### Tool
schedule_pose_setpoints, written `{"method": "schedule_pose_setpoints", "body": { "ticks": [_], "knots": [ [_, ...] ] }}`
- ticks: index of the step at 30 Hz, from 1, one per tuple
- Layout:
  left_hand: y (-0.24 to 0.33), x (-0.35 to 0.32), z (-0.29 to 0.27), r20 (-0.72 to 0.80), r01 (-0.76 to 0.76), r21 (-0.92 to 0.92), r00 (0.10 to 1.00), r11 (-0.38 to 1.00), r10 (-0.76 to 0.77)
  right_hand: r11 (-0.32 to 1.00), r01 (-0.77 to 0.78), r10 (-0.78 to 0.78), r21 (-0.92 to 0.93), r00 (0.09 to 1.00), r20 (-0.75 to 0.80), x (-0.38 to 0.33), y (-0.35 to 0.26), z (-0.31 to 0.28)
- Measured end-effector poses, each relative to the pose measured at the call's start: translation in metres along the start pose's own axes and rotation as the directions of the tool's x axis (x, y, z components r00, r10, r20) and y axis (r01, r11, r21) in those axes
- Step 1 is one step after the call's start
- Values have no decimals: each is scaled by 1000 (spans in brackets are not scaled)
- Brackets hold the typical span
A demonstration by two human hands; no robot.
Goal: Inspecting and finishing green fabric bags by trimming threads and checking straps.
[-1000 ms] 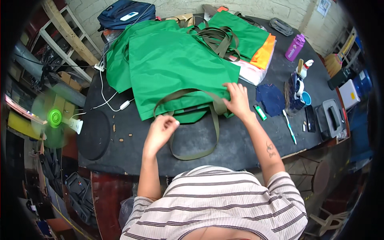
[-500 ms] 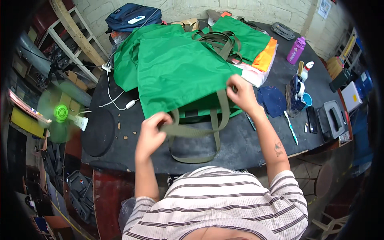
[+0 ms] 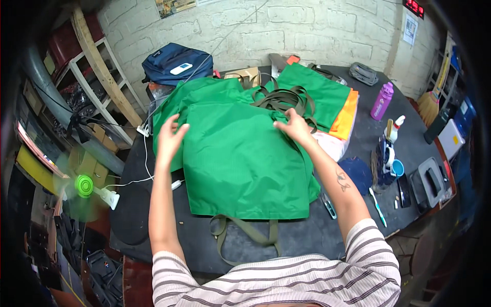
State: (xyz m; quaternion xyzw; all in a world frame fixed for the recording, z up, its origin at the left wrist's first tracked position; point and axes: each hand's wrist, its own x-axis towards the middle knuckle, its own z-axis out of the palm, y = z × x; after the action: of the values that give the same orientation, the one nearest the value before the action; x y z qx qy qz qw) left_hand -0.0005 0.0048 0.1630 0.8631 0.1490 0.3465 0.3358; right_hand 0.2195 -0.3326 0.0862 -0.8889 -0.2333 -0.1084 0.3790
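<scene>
A green fabric tote bag point(image 3: 245, 158) lies nearly flat on the dark table, its olive webbing handles point(image 3: 248, 231) hanging out toward my body. Beside its far left edge my left hand point(image 3: 171, 139) is open, thumb and fingers spread, holding nothing. My right hand point(image 3: 294, 127) is at the far right corner of the bag, thumb and fingers apart with nothing visible between them; whether it touches the cloth I cannot tell. More green fabric point(image 3: 209, 89) lies rumpled beyond the bag, and olive straps point(image 3: 286, 100) are heaped beyond my right hand.
Stacked green and orange cloth point(image 3: 346, 115) lies at the back right. Rightward are a purple bottle point(image 3: 381, 101), a blue cup point(image 3: 396, 168), a toothbrush point(image 3: 378, 207), a cutter point(image 3: 329, 205) and a grey bin point(image 3: 428, 183). A spinning fan point(image 3: 84, 185) stands at left, a blue backpack point(image 3: 179, 64) behind.
Both hands have let go of the bag's near edge and handle and moved away to its far end. The bag now lies flatter and its opening no longer shows. The view has tilted up.
</scene>
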Motion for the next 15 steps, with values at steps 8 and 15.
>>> {"method": "schedule_pose_setpoints", "body": {
  "ticks": [8,15],
  "knots": [
    [18,44,-13,-38,58,-402,996,914,-81,721,-48,137,691,988,-74,44,-2,-93],
    [136,86,-96,343,267,-857,934,441,103,741,351,-289,573,936,-200,82,-105,-256]
  ]
}}
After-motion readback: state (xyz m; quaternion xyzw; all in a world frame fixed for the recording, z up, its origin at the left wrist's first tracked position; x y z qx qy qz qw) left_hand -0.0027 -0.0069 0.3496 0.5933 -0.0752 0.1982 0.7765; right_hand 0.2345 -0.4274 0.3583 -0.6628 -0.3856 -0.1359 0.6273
